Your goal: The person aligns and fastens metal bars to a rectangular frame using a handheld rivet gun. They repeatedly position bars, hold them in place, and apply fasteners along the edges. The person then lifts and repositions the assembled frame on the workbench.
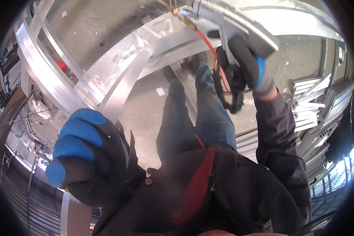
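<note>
My left hand (80, 147), in a black glove with blue fingers, is closed around a long flat metal bar (124, 88). The bar slants from the bench past my fist, and its other end (75, 214) shows below. Up at the right, my right hand (244, 61), gloved in black with a blue band, wraps round the handle of a grey metal tool (257, 33). Brass fittings (181, 15) sit at the tool's left side, and a red hose (208, 43) runs from them toward my right hand. Its exact kind is unclear.
Pale metal beams (53, 74) curve along the left, joining a light metal surface (157, 39) ahead of my legs. Stacked metal profiles (310, 102) lie at the right. A white scrap (160, 91) is on the concrete floor. Cables and clutter (39, 108) fill the far left.
</note>
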Tool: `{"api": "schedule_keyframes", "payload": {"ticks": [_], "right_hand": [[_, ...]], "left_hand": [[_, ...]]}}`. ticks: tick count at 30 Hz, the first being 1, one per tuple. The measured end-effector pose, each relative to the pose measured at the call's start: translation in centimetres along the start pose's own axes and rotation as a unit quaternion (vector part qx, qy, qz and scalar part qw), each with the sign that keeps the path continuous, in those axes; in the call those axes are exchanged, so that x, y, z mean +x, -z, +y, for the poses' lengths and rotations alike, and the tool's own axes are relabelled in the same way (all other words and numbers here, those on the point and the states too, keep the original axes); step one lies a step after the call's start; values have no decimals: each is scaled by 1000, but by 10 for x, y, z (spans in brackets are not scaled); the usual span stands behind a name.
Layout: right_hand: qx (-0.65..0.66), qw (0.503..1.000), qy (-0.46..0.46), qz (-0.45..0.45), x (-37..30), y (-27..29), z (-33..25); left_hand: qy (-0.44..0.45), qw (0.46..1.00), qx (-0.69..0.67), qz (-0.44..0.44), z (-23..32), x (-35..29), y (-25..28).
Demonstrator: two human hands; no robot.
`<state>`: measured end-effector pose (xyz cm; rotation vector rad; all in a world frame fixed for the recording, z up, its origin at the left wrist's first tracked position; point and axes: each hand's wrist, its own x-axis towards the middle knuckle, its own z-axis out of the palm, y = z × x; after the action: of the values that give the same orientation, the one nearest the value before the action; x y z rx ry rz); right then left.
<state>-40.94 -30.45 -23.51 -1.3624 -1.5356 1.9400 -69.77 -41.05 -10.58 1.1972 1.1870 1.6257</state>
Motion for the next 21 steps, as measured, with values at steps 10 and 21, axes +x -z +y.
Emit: {"api": "schedule_keyframes", "payload": {"ticks": [10, 21], "right_hand": [[-47, 995, 18, -89, -62, -32, 4], [-73, 991, 32, -105, -47, -37, -3]], "left_hand": [[-4, 1000, 18, 16, -1, -2, -8], [8, 997, 46, 69, 2, -4, -13]]}}
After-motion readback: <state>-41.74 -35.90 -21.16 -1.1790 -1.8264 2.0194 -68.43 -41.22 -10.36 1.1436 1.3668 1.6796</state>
